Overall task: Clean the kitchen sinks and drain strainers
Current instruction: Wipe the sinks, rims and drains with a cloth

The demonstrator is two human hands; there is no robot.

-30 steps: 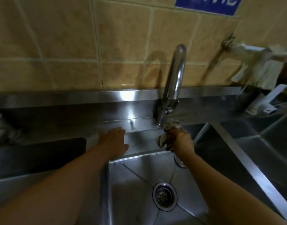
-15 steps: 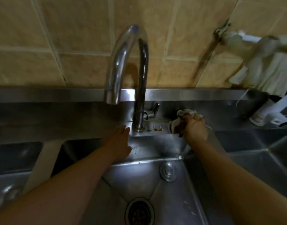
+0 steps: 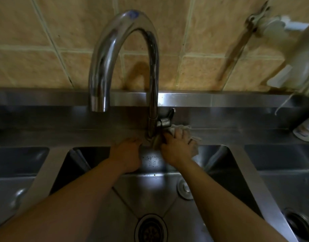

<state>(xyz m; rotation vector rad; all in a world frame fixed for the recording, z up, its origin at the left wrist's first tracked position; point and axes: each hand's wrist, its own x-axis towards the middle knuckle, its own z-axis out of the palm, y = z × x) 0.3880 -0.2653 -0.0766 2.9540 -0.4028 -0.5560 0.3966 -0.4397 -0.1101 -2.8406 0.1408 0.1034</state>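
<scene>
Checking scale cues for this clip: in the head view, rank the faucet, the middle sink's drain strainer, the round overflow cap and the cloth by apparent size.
1. faucet
2. drain strainer, partly cut off
3. cloth, mostly hidden by the right hand, so unsure
4. overflow cap

Behind everything there's a wall of tan square ceramic tiles [image 3: 206,32] with pale grout lines. Up on the right, a white plastic wall fitting [image 3: 272,27] sticks out with a whitish cloth-like thing [image 3: 300,67] hanging under it, pretty blurry. A white plastic bottle [image 3: 305,131] lies tilted at the right edge.
</scene>
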